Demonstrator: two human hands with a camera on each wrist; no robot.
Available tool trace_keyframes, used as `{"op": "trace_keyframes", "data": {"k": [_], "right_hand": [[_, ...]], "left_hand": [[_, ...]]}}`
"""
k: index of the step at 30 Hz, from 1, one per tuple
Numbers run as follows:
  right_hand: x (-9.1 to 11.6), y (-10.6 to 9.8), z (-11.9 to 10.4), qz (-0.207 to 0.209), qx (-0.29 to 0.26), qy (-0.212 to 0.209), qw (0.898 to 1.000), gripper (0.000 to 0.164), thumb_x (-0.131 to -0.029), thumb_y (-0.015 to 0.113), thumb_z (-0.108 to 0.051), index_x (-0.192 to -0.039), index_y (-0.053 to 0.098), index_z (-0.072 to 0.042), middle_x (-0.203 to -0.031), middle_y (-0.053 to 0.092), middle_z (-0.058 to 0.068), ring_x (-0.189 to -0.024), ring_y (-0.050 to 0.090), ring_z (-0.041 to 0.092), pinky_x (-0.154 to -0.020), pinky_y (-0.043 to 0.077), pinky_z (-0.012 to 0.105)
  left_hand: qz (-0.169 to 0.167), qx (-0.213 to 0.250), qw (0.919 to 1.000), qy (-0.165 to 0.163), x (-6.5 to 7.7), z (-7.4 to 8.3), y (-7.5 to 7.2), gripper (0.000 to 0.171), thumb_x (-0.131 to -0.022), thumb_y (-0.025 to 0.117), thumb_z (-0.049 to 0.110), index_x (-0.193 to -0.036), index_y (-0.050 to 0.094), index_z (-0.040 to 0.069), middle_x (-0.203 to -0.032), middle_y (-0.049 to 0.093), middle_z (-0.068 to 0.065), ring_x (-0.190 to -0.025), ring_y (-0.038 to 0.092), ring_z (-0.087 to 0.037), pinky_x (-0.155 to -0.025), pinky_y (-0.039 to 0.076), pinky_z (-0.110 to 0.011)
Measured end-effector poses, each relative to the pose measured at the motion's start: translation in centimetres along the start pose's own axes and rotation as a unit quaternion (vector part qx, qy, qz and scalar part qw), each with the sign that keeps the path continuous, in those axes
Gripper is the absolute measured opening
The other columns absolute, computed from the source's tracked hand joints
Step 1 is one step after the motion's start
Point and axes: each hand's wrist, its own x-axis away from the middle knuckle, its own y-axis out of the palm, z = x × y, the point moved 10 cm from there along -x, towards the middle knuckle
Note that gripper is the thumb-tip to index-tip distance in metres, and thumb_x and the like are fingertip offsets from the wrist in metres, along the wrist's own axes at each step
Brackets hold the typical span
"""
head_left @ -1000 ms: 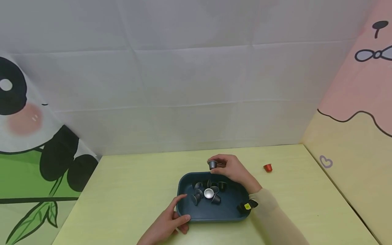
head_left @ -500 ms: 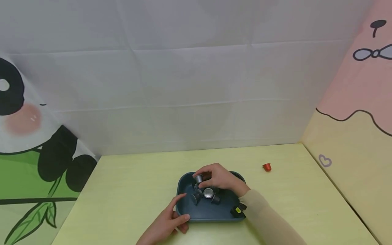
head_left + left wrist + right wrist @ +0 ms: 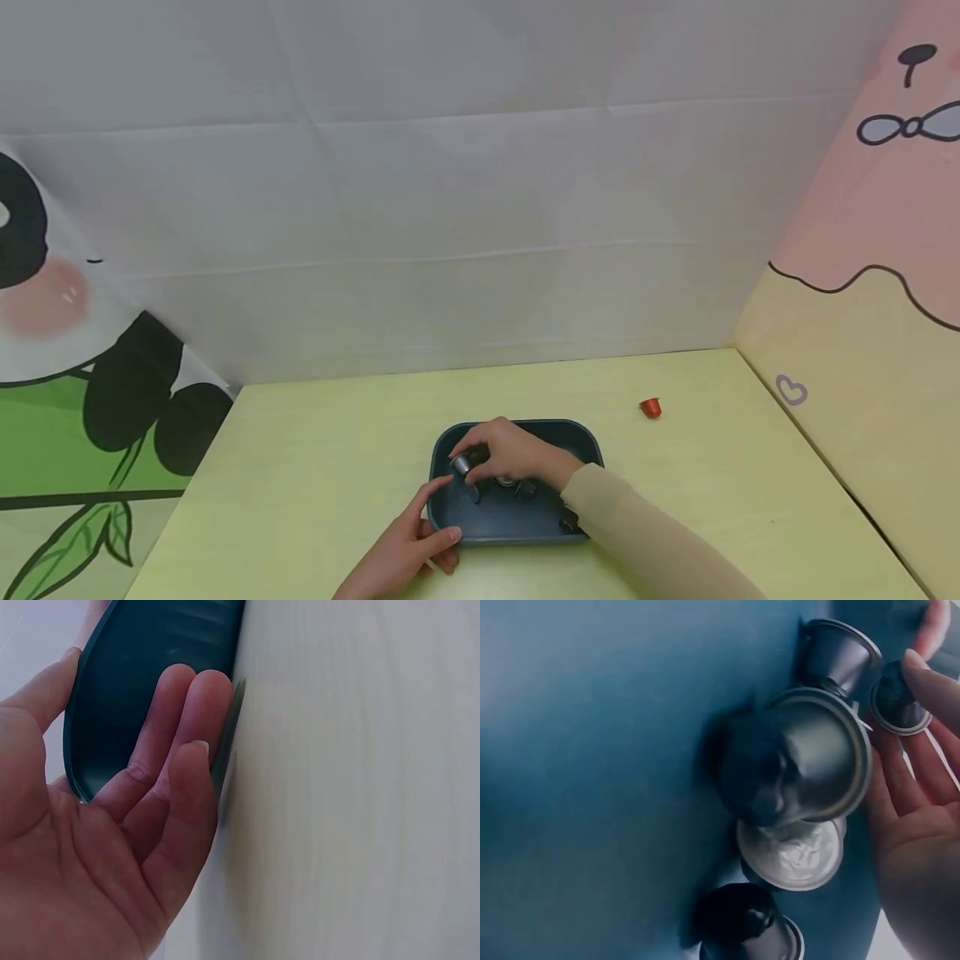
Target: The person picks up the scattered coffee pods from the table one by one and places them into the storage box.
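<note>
My right hand (image 3: 506, 450) pinches a grey coffee capsule (image 3: 898, 705) between thumb and fingers, low over the left part of a dark teal tray (image 3: 517, 529). Below and beside that hand, several other capsules (image 3: 799, 757) lie in the tray, one showing its silver foil lid (image 3: 795, 859); in the head view the hand hides most of them. At the tray's near left corner, my left hand (image 3: 405, 546) holds the rim, with index finger and thumb spread along it. Its other fingers (image 3: 199, 712) lie against the outside wall in the left wrist view.
A red capsule (image 3: 650, 407) lies on the pale yellow table (image 3: 315, 467), right of and beyond the tray. A white cloth wall (image 3: 465, 317) stands behind the table, and a printed panel (image 3: 847, 367) borders it on the right.
My right hand has carried the grey capsule from above the tray's far rim leftward and down into its left part. My left hand keeps its place at the tray's corner.
</note>
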Motion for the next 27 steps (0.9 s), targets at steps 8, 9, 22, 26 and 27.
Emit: {"op": "trace_keyframes", "data": {"k": [8,9,22,26,27], "right_hand": [[-0.32,0.79,-0.14,-0.004,0.033,-0.005,0.999,0.037,-0.085,0.082,-0.023,-0.121,0.072,-0.021,-0.116,0.067,-0.013,-0.106,0.059,0.0,-0.088,0.047,0.021],[-0.32,0.8,-0.18,-0.004,0.034,-0.006,0.999,0.037,-0.086,0.082,-0.023,-0.121,0.072,-0.021,-0.116,0.067,-0.013,-0.105,0.059,0.0,-0.088,0.047,0.02],[-0.26,0.8,-0.33,-0.002,0.041,-0.002,0.999,0.039,-0.085,0.082,-0.023,-0.123,0.072,-0.02,-0.118,0.067,-0.012,-0.108,0.059,0.0,-0.09,0.047,0.021],[-0.18,0.77,-0.33,-0.001,0.03,0.001,1.0,0.038,-0.086,0.082,-0.022,-0.123,0.072,-0.019,-0.118,0.067,-0.012,-0.109,0.06,0.001,-0.09,0.047,0.021],[-0.16,0.76,-0.34,-0.001,0.028,0.002,1.0,0.038,-0.086,0.082,-0.021,-0.123,0.072,-0.019,-0.118,0.067,-0.012,-0.11,0.06,0.001,-0.091,0.047,0.021]], "left_hand": [[-0.003,0.008,0.9999,0.009,0.22,0.36,0.05,0.069,-0.099,0.064,0.032,-0.156,0.025,0.026,-0.079,0.07,-0.013,-0.075,0.071,-0.031,-0.063,0.05,-0.04],[-0.003,0.009,0.9999,0.008,0.25,0.4,0.05,0.07,-0.099,0.065,0.033,-0.156,0.025,0.026,-0.079,0.07,-0.013,-0.075,0.071,-0.031,-0.063,0.05,-0.04],[-0.004,0.009,0.9999,0.008,0.21,0.55,0.11,0.07,-0.098,0.065,0.033,-0.156,0.026,0.024,-0.079,0.07,-0.013,-0.074,0.071,-0.031,-0.063,0.051,-0.04],[-0.004,0.007,0.9999,0.01,0.23,0.61,0.11,0.069,-0.099,0.065,0.032,-0.155,0.027,0.025,-0.079,0.07,-0.013,-0.074,0.072,-0.031,-0.063,0.051,-0.04],[-0.005,0.007,0.9999,0.012,0.24,0.63,0.13,0.068,-0.099,0.064,0.032,-0.155,0.027,0.025,-0.079,0.07,-0.013,-0.074,0.071,-0.032,-0.063,0.051,-0.04]]}}
